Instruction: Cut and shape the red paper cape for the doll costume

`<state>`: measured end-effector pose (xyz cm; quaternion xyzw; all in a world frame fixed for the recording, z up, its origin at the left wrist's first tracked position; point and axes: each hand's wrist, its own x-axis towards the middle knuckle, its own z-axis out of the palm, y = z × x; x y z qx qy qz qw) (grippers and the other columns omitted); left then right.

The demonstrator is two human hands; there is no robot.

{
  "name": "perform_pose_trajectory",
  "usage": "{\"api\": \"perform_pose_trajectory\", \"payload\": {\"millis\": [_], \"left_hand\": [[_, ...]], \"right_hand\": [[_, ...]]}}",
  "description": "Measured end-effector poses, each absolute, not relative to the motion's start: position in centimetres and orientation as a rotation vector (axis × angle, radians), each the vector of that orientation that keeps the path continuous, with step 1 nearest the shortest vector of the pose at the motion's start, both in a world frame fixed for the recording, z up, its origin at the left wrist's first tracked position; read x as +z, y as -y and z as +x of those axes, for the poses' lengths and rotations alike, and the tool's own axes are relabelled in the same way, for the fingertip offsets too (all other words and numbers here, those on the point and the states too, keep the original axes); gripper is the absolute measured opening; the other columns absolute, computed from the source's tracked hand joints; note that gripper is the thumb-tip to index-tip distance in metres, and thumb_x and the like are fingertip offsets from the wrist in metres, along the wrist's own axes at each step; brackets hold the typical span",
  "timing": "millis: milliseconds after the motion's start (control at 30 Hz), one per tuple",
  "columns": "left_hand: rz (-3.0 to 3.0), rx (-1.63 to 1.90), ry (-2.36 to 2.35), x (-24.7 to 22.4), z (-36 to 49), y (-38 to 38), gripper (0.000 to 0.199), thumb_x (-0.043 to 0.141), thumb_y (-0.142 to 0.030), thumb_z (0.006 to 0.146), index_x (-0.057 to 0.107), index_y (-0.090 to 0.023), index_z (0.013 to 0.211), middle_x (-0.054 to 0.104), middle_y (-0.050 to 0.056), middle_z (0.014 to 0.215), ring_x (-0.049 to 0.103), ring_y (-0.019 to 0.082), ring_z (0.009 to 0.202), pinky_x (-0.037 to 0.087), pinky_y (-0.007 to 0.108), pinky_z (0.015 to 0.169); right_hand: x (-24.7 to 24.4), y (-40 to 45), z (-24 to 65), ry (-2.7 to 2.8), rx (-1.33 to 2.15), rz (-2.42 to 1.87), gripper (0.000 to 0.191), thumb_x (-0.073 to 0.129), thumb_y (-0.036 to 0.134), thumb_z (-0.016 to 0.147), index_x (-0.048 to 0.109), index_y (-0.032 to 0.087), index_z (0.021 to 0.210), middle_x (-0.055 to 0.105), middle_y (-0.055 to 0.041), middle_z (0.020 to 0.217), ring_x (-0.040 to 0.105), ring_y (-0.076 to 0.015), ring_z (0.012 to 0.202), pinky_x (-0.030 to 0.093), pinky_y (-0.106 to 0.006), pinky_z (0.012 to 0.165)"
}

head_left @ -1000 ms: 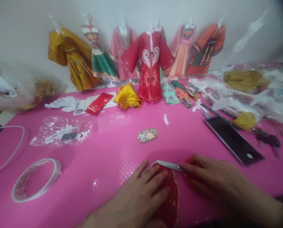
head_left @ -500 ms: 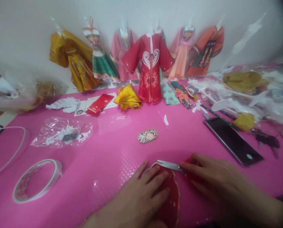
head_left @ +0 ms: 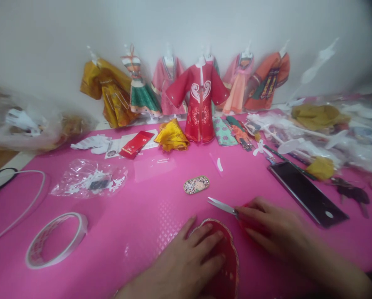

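Observation:
My left hand [head_left: 195, 253] lies with its fingers stretched and spread over a red piece of cloth [head_left: 229, 259] with a patterned, curved trim. The hand hides the cloth's left part. In my right hand [head_left: 271, 226] is a pair of scissors [head_left: 223, 205] with red handles, mostly covered by the fingers. The silver blades point left, a little above the cloth's upper edge and apart from it. Beyond the blades, a small oval dish [head_left: 196, 185] holds tiny beads.
A tape roll [head_left: 56, 241] lies at the left, below a clear bag of white pieces [head_left: 90, 180]. At the right are a phone [head_left: 307, 193] and keys [head_left: 352, 193]. Dressed doll forms, one in a red robe [head_left: 200, 101], line the wall. Plastic bags [head_left: 301, 128] crowd the back right.
The scissors have come away from the trimmed edge of the red cloth, with their blades lifted away toward the dish. My left hand stays on the cloth. The whole view has shifted slightly.

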<state>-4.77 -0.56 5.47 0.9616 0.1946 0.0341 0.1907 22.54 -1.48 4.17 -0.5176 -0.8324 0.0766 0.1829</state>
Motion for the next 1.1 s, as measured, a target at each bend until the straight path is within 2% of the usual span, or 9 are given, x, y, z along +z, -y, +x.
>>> {"api": "perform_pose_trajectory", "payload": {"millis": [100,200,333,433,600,867,1100], "left_hand": [[2.714,0.161,-0.522,5.6,-5.0,0.5,0.043,0.053,-0.047,0.096,0.056,-0.023,0.131,0.057,0.009,0.142,0.049,0.029,0.133,0.032,0.055,0.115],[2.680,0.333,-0.563,5.2,-5.6,0.6,0.044,0.059,-0.045,0.093,0.055,-0.021,0.129,0.059,0.010,0.138,0.050,0.028,0.131,0.031,0.056,0.116],[2.543,0.639,-0.821,4.5,-6.3,0.3,0.025,0.057,-0.024,0.094,0.058,-0.021,0.119,0.065,0.008,0.121,0.059,0.024,0.115,0.034,0.056,0.113],[2.451,0.853,-1.062,4.3,-6.5,-0.5,0.017,0.052,-0.016,0.095,0.061,-0.023,0.107,0.067,0.006,0.107,0.062,0.022,0.103,0.040,0.053,0.107],[2.343,0.944,-1.261,4.5,-6.8,-1.5,0.014,0.050,-0.018,0.096,0.063,-0.023,0.098,0.068,0.006,0.099,0.062,0.023,0.096,0.051,0.044,0.084],[2.411,0.759,-1.362,5.6,-6.8,-1.5,0.015,0.050,-0.021,0.094,0.064,-0.022,0.097,0.068,0.008,0.105,0.063,0.025,0.098,0.053,0.048,0.083],[2.485,0.636,-1.396,4.6,-4.8,-5.5,0.017,0.057,-0.021,0.089,0.063,-0.018,0.105,0.064,0.013,0.125,0.057,0.031,0.115,0.047,0.054,0.095]], "right_hand": [[4.2,0.8,22.0,2.466,0.319,-1.493,0.023,0.048,0.023,0.094,0.062,0.027,0.112,0.060,-0.0039,0.088,0.063,-0.0191,0.070,0.048,-0.031,0.060],[4.4,-0.2,21.8,2.424,0.328,-1.524,0.023,0.048,0.025,0.094,0.062,0.027,0.112,0.058,-0.0036,0.087,0.062,-0.0190,0.069,0.046,-0.032,0.059],[4.4,-2.1,21.5,2.311,0.257,-1.504,0.028,0.051,0.028,0.092,0.062,0.027,0.118,0.059,-0.0040,0.087,0.062,-0.0192,0.069,0.046,-0.032,0.062],[3.9,-3.3,21.1,2.237,0.189,-1.475,0.030,0.053,0.029,0.091,0.064,0.023,0.118,0.062,-0.0057,0.088,0.064,-0.0213,0.075,0.048,-0.033,0.067],[2.4,-3.7,21.0,2.101,0.180,-1.444,0.028,0.056,0.028,0.090,0.065,0.021,0.116,0.065,-0.0059,0.090,0.066,-0.0215,0.078,0.050,-0.035,0.072],[2.0,-3.9,21.4,1.987,0.315,-1.387,0.027,0.059,0.026,0.088,0.064,0.018,0.113,0.067,-0.0066,0.092,0.066,-0.0210,0.082,0.052,-0.033,0.073],[1.8,-4.0,21.5,1.959,0.346,-1.361,0.027,0.059,0.025,0.087,0.065,0.017,0.112,0.067,-0.0071,0.091,0.066,-0.0211,0.083,0.052,-0.033,0.074]]}}
